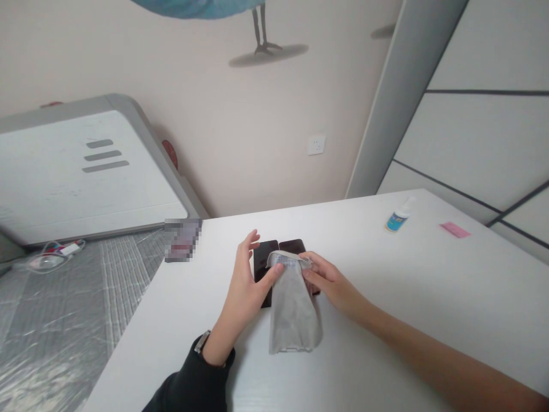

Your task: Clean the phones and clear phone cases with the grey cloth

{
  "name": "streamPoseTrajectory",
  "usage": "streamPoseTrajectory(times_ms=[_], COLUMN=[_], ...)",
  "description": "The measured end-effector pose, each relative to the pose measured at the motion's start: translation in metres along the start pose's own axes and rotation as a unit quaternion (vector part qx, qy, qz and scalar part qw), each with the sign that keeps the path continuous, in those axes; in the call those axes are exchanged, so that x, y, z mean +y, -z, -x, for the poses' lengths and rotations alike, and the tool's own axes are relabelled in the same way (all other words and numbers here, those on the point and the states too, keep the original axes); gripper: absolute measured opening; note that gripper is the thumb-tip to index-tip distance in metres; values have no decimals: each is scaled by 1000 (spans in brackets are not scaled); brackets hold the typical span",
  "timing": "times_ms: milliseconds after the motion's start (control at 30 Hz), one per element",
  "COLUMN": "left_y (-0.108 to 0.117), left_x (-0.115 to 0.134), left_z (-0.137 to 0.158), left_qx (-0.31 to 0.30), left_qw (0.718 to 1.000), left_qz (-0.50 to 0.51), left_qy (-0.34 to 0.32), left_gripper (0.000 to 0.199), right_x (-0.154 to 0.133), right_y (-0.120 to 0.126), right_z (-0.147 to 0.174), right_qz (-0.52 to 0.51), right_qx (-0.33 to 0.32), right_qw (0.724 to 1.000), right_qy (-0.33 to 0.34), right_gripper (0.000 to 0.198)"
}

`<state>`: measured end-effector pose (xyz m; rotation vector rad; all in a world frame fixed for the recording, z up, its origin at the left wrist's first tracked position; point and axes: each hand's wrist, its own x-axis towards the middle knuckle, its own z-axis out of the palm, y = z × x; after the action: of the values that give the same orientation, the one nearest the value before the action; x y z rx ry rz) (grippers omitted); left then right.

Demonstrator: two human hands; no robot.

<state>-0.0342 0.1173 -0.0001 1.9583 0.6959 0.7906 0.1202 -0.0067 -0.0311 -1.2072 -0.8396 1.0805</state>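
A grey cloth pouch (pixel 294 315) is held tilted over the white table, its upper edge folded open to show a pale patterned lining. My right hand (pixel 328 280) pinches the right side of that upper edge between thumb and fingers. On the left, the thumb of my left hand (pixel 246 280) touches the pouch's mouth, while its fingers stretch up and apart. Two dark, flat, phone-like rectangles lie behind the pouch: the left one (pixel 261 260) beside my left hand, the right one (pixel 292 246) partly covered by cloth and my right hand.
On the white table (pixel 420 332), a small bottle with a blue label (pixel 397 220) stands at the back right, near a pink slip (pixel 455 230). A blurred-out item (pixel 183 240) lies at the left edge. A wall socket (pixel 316 145) and a bed's headboard (pixel 86 183) are beyond.
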Motion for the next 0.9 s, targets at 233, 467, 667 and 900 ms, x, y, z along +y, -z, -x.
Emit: streamPoseTrajectory(times_ms=[233, 467, 667, 900], left_y=[-7, -13, -16, -13], left_x=[7, 5, -2, -2], left_z=[3, 7, 8, 3], left_qx=[-228, -175, -110, -120], left_qw=[961, 967, 981, 977], left_qz=[103, 80, 30, 115], left_qy=[115, 169, 154, 135], left_gripper=[47, 46, 56, 43], right_x=[2, -4, -12, -18], right_y=[7, 2, -2, -1], right_z=[-5, 6, 11, 11], right_qz=[-33, 75, 115, 173], right_qx=[25, -56, -118, -114], right_qw=[999, 995, 986, 978], right_qy=[7, 38, 32, 35], right_gripper=[45, 32, 29, 23])
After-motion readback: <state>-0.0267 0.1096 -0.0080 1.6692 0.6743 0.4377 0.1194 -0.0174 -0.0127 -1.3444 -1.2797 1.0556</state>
